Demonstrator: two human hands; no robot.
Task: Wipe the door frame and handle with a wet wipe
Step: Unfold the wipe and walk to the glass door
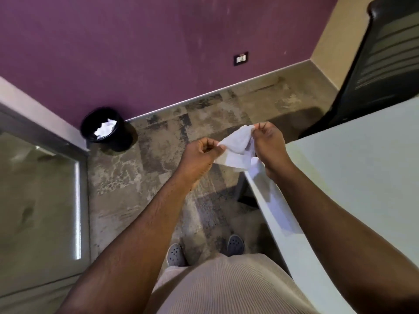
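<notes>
A white wet wipe (235, 147) is stretched between both hands at chest height, above the carpet. My left hand (200, 156) pinches its left corner. My right hand (269, 147) pinches its upper right corner with thumb and forefinger. The wipe sags in the middle and a loose end hangs below my right hand. At the far left stands a glass door (36, 200) with a grey metal frame (38, 130). No handle shows.
A black waste bin (103, 128) holding crumpled white paper stands against the purple wall (136, 53). A white table (362, 189) fills the right side, with a black chair (381, 64) behind it. My feet in grey clogs (174, 254) stand on patterned carpet.
</notes>
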